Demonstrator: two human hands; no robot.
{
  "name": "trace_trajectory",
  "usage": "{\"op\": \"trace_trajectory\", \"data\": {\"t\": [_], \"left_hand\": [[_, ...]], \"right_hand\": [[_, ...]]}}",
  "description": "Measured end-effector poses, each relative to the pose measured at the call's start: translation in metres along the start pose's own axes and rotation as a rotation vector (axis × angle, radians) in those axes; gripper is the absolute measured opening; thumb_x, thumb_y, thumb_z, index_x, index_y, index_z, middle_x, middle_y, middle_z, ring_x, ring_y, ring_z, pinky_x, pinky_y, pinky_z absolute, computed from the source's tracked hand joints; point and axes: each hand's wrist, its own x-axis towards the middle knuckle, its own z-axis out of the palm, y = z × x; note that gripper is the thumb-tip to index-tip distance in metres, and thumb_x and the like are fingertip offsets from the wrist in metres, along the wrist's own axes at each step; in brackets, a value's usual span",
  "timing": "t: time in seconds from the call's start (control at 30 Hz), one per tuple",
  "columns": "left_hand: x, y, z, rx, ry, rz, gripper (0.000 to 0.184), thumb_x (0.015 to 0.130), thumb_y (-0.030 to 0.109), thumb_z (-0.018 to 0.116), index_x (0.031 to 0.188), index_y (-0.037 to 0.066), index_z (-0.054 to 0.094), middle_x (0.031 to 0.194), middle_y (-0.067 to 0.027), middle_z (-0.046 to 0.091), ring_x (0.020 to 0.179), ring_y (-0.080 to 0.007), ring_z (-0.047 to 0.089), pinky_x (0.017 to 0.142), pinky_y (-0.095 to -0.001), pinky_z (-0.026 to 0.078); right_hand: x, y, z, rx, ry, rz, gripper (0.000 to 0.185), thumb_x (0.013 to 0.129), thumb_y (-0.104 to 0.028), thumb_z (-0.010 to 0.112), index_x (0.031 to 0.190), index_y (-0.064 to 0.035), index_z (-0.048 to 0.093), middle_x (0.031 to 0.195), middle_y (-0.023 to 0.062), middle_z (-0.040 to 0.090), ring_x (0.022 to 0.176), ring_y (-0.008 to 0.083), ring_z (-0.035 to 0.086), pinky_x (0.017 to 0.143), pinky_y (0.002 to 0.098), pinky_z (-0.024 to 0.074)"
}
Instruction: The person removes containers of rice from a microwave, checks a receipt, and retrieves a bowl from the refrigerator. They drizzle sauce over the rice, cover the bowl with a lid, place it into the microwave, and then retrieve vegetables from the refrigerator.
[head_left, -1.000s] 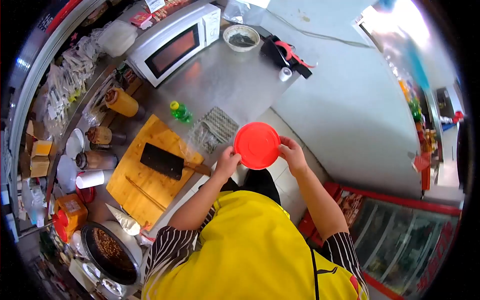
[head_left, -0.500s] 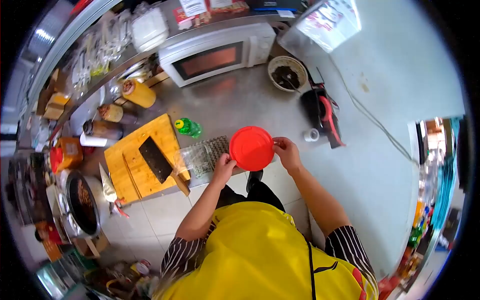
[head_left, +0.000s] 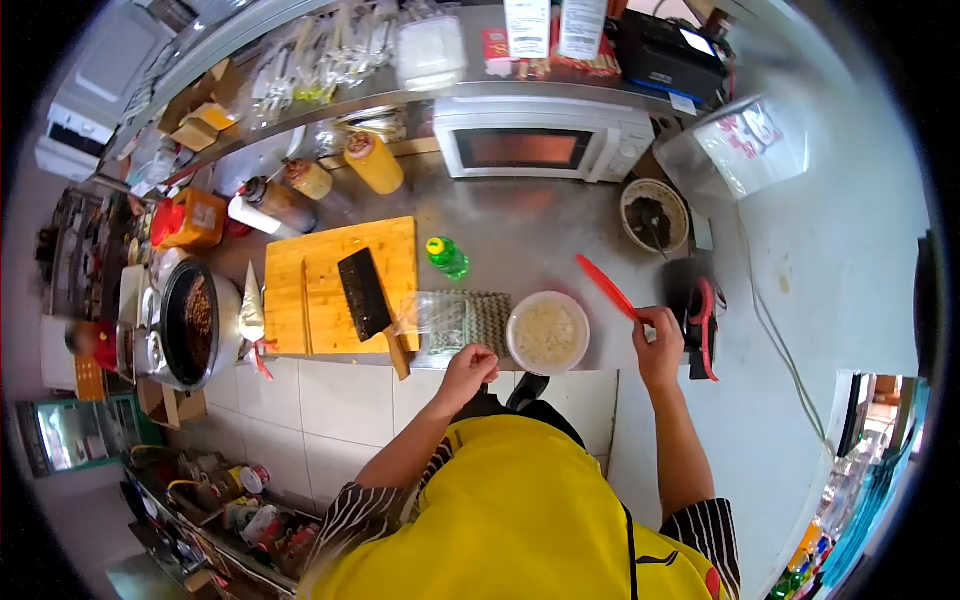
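Note:
My right hand [head_left: 659, 348] grips the red lid [head_left: 606, 287] by its edge and holds it tilted, nearly edge-on, to the right of a round white tub [head_left: 549, 368]. The tub stands uncovered at the counter's front edge, with pale, lumpy contents inside. My left hand [head_left: 470, 377] is closed just left of and in front of the tub, apart from it, with nothing visible in its fingers. Beyond that hand lies a patterned cloth [head_left: 489, 320], partly under a clear plastic bag [head_left: 440, 312].
A cleaver [head_left: 364, 290] and chopsticks [head_left: 306, 306] lie on the wooden cutting board [head_left: 335, 237]. A green bottle [head_left: 447, 258] stands beside it. Behind are sauce bottles [head_left: 374, 165] and a microwave [head_left: 540, 140]. A bowl of dark paste [head_left: 655, 217] sits right; a large pot [head_left: 228, 325] stands left.
The red lid has come off the tub and moved right in my right hand, exposing the contents. My left hand has let go of the lid. The camera view has turned.

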Motion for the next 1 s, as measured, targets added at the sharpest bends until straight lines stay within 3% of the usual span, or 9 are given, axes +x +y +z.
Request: {"op": "trace_trajectory", "data": {"t": [0.1, 0.3, 0.33, 0.47, 0.53, 0.63, 0.77, 0.93, 1.0], "left_hand": [[-0.014, 0.039, -0.021, 0.062, 0.020, 0.116, 0.011, 0.092, 0.008, 0.057, 0.095, -0.001, 0.053, 0.075, -0.0039, 0.058, 0.063, -0.0103, 0.055, 0.057, -0.0223, 0.045], [0.024, 0.098, -0.136, 0.034, 0.508, 0.491, 0.015, 0.086, 0.010, 0.064, 0.091, 0.001, 0.054, 0.080, -0.0041, 0.059, 0.072, -0.0126, 0.055, 0.068, -0.0247, 0.047], [0.039, 0.107, -0.170, -0.090, 0.543, 0.569, 0.021, 0.081, 0.008, 0.069, 0.094, 0.001, 0.055, 0.086, -0.0051, 0.059, 0.079, -0.0149, 0.057, 0.073, -0.0266, 0.048], [0.121, 0.129, -0.320, 0.308, 1.117, 0.692, 0.056, 0.069, 0.011, 0.081, 0.112, -0.001, 0.048, 0.108, -0.0112, 0.053, 0.101, -0.0190, 0.053, 0.084, -0.0312, 0.045], [0.146, 0.166, -0.356, 0.566, 1.270, 0.627, 0.071, 0.067, 0.013, 0.083, 0.121, -0.006, 0.041, 0.112, -0.0141, 0.052, 0.103, -0.0236, 0.053, 0.088, -0.0350, 0.045], [0.180, 0.200, -0.396, 0.258, 1.129, 0.661, 0.089, 0.059, 0.022, 0.087, 0.126, -0.010, 0.038, 0.113, -0.0190, 0.055, 0.107, -0.0325, 0.054, 0.090, -0.0394, 0.044], [0.190, 0.236, -0.399, 0.461, 1.278, 0.427, 0.095, 0.054, 0.025, 0.089, 0.129, -0.004, 0.039, 0.117, -0.0167, 0.059, 0.107, -0.0255, 0.058, 0.091, -0.0363, 0.045], [0.174, 0.232, -0.419, 0.098, 1.265, 1.048, 0.079, 0.058, 0.017, 0.088, 0.123, -0.005, 0.048, 0.119, -0.0155, 0.058, 0.107, -0.0239, 0.056, 0.095, -0.0359, 0.043], [0.122, 0.258, -0.377, 0.298, 1.348, 1.073, 0.070, 0.062, 0.012, 0.087, 0.120, -0.005, 0.050, 0.117, -0.0149, 0.058, 0.106, -0.0232, 0.056, 0.093, -0.0363, 0.045]], "right_hand": [[-0.009, 0.041, 0.019, -0.324, -0.030, -0.158, 0.017, 0.073, 0.000, 0.065, 0.087, -0.0059, 0.058, 0.089, 0.0112, 0.060, 0.086, 0.0291, 0.059, 0.073, 0.0397, 0.0494], [-0.051, 0.083, 0.055, -0.545, -0.149, -0.084, 0.015, 0.075, -0.003, 0.062, 0.090, -0.0069, 0.060, 0.092, 0.0112, 0.061, 0.090, 0.0294, 0.058, 0.075, 0.0419, 0.0495], [-0.059, 0.078, 0.056, -0.509, -0.148, -0.041, 0.016, 0.077, -0.003, 0.062, 0.092, -0.0068, 0.061, 0.093, 0.0114, 0.061, 0.089, 0.0291, 0.059, 0.074, 0.0415, 0.0498], [-0.091, 0.027, 0.044, -0.230, -0.162, 0.286, 0.017, 0.081, -0.002, 0.060, 0.097, -0.0064, 0.062, 0.095, 0.0125, 0.062, 0.081, 0.0276, 0.062, 0.069, 0.0379, 0.0514], [-0.118, 0.024, 0.040, -0.232, -0.169, 0.279, 0.017, 0.082, 0.000, 0.059, 0.098, -0.0062, 0.063, 0.092, 0.0124, 0.063, 0.075, 0.0259, 0.063, 0.064, 0.0333, 0.0517], [-0.140, -0.010, 0.031, -0.287, -0.227, 0.343, 0.014, 0.081, 0.002, 0.059, 0.093, -0.0052, 0.064, 0.085, 0.0114, 0.063, 0.069, 0.0229, 0.062, 0.061, 0.0302, 0.0504], [-0.155, -0.032, 0.029, -0.278, -0.258, 0.399, 0.013, 0.081, 0.004, 0.060, 0.090, -0.0038, 0.064, 0.079, 0.0100, 0.062, 0.063, 0.0176, 0.059, 0.058, 0.0270, 0.0477], [-0.134, -0.061, 0.029, -0.260, -0.274, 0.402, 0.014, 0.081, 0.003, 0.059, 0.092, -0.0037, 0.064, 0.086, 0.0118, 0.064, 0.069, 0.0244, 0.063, 0.062, 0.0309, 0.0508], [-0.120, -0.071, 0.031, -0.194, -0.267, 0.396, 0.013, 0.081, 0.004, 0.059, 0.091, -0.0028, 0.064, 0.087, 0.0124, 0.065, 0.072, 0.0255, 0.064, 0.063, 0.0313, 0.0509]]}}
